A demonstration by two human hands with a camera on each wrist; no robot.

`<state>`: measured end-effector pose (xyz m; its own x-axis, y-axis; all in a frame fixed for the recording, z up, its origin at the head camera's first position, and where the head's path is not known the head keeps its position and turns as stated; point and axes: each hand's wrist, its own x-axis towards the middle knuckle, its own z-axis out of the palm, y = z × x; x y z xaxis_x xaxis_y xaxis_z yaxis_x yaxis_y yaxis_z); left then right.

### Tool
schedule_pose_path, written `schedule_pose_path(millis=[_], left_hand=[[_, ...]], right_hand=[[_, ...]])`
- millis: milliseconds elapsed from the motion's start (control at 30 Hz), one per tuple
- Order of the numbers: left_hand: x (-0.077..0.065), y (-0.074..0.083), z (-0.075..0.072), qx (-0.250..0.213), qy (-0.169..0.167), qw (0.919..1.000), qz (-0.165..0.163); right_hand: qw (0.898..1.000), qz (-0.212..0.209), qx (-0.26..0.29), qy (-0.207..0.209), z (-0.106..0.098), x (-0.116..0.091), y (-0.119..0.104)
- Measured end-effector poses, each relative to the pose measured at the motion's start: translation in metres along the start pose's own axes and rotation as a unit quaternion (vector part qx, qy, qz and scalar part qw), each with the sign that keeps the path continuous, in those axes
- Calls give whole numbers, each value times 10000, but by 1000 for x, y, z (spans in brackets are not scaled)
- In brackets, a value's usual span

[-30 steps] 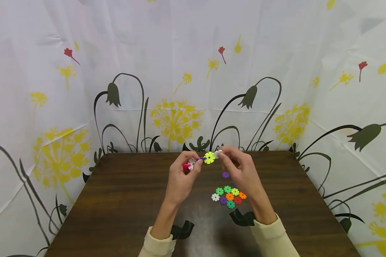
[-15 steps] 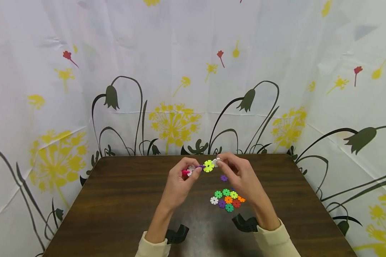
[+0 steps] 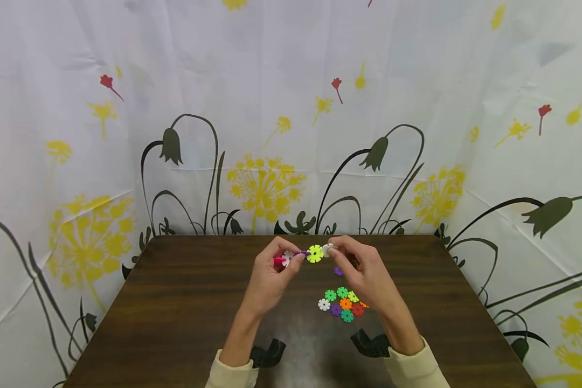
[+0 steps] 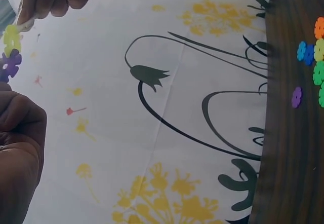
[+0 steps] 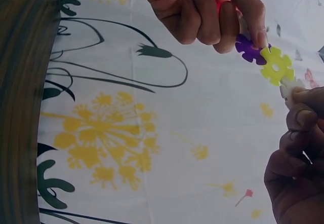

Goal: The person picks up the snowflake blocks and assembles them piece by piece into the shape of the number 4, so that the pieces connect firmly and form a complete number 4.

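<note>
My left hand [image 3: 270,275] pinches a short chain of notched plastic discs between thumb and fingers. In it are a pink disc [image 3: 278,261], a white disc [image 3: 287,258], a purple disc [image 5: 249,50] and a yellow-green disc [image 3: 314,254]. My right hand [image 3: 366,267] pinches another white disc [image 3: 327,249] at the right edge of the yellow-green one. In the right wrist view that white disc [image 5: 290,88] meets the yellow-green disc's rim, partly hidden by thumb and finger. The left fingers hide part of the pink end.
Loose discs lie on the dark wooden table [image 3: 184,302] below the right hand, including a green disc [image 3: 330,295], an orange disc [image 3: 345,304] and a white disc [image 3: 324,304]. A single purple disc [image 3: 338,271] lies farther back. A patterned curtain [image 3: 291,108] hangs behind the table.
Both hands have come down slightly with the disc chain, mostly in the first half second. The white disc stays at the yellow-green disc's edge. The loose discs have not moved on the table.
</note>
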<state>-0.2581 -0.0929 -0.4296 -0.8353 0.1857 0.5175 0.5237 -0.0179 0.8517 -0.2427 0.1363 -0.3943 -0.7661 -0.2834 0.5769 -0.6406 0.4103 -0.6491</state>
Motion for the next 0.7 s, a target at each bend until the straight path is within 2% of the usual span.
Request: schedule_pose_path(millis=[200, 433, 700], left_hand=[[3, -3, 0, 71, -14, 10000, 0], [9, -7, 1, -57, 5, 10000, -22], [11, -16, 3, -7, 70, 9999, 103]], right_hand=[[9998, -24, -183, 12, 0, 1, -1], [9992, -92, -396, -4, -2, 5, -4], [9978, -133, -641, -81, -1, 10, -2]])
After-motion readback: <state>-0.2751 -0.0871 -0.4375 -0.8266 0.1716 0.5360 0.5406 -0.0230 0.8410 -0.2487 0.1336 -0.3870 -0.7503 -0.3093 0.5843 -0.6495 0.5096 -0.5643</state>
